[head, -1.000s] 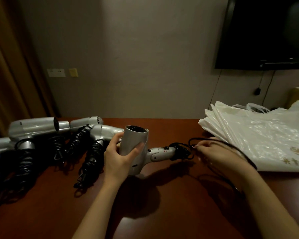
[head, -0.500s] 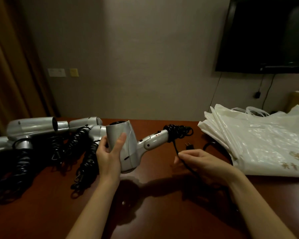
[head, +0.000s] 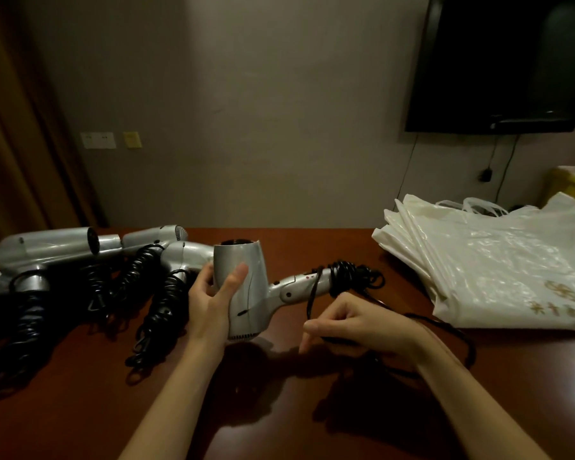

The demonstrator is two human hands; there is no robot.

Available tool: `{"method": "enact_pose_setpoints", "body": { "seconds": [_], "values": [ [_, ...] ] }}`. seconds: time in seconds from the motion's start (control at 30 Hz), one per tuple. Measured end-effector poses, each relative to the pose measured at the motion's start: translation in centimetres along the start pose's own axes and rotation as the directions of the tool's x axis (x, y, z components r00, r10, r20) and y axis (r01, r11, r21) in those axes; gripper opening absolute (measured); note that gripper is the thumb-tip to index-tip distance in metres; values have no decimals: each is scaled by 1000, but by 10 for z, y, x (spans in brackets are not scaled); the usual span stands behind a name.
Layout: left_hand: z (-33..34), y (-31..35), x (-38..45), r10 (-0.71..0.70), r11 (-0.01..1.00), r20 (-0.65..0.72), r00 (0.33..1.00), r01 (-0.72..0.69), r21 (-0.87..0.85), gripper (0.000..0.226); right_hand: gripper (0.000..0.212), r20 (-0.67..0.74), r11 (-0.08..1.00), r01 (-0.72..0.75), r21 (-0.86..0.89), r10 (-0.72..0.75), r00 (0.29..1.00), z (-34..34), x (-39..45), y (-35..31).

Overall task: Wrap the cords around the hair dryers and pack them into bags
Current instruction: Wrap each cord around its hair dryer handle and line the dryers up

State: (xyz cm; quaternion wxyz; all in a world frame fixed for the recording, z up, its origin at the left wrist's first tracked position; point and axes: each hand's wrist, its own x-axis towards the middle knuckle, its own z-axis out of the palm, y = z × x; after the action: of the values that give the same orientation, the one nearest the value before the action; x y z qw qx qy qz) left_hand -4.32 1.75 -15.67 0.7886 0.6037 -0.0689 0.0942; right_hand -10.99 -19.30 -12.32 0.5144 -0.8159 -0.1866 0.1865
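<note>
Now hair dryer (head: 246,287) in left hand (head: 210,300).

Wall-mounted television (head: 498,61), brown curtain (head: 17,127)

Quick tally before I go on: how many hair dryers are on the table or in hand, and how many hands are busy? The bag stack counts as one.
Hair dryers: at least 4, one held, the others lying at left; a fifth may sit at the left edge.
Bag stack: 1
Hands: 2, left hand, right hand
Total: 7
</note>
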Motion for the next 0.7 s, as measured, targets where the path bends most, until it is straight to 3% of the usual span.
{"method": "enact_pose_setpoints", "body": {
  "seconds": [0.17, 0.33, 0.4, 0.53, 0.7],
  "values": [
    [-3, 2, 2, -55, 996, -50, 997, 51, -70, 66, 28, -24, 983, -168, -77, 166, 986, -6, -1, 5],
    [-15, 9, 11, -164, 975, 71, 984, 172, -138, 103, 20, -191, 984, -178, 20, 179, 965, -19, -8, 14],
    [-16, 10, 10, -177, 975, 139, 974, 193, -113, 96, 23, -254, 974, -205, -91, 177, 951, -20, -6, 16],
    [-17, 13, 3, -203, 972, 261, 944, 226, -61, 61, 9, -447, 942, -204, -266, 66, 892, -29, -8, 19],
    [-14, 11, 1, -78, 995, 405, 911, 44, 93, 42, 28, -409, 937, -192, -291, 59, 910, -36, -7, 20]
  ]
}}
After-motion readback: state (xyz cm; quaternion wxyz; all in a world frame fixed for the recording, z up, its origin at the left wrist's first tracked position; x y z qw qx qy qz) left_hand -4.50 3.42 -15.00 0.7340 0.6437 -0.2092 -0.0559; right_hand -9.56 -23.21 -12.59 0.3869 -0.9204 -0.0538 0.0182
